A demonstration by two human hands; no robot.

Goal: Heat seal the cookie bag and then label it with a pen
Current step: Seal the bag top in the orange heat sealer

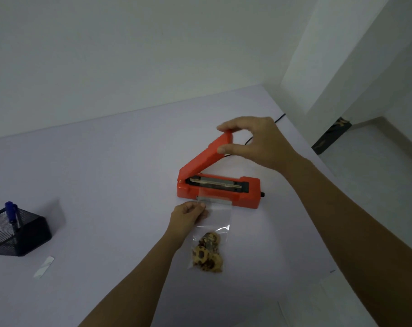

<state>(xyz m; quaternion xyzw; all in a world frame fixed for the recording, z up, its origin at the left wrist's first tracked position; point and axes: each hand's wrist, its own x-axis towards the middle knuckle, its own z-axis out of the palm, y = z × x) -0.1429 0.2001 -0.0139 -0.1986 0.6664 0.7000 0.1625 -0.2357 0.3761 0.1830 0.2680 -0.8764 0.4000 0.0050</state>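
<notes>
An orange heat sealer stands on the white table with its lid arm raised at a slant. My right hand grips the free end of that arm between thumb and fingers. A clear plastic bag holding several cookies lies in front of the sealer, and its open top reaches over the sealing strip. My left hand pinches the bag's left edge near the top. A blue pen stands in a black mesh holder at the far left.
The black mesh holder sits near the table's left side. A small white label strip lies in front of it. A black cable runs behind the sealer. The table's right edge drops to the floor.
</notes>
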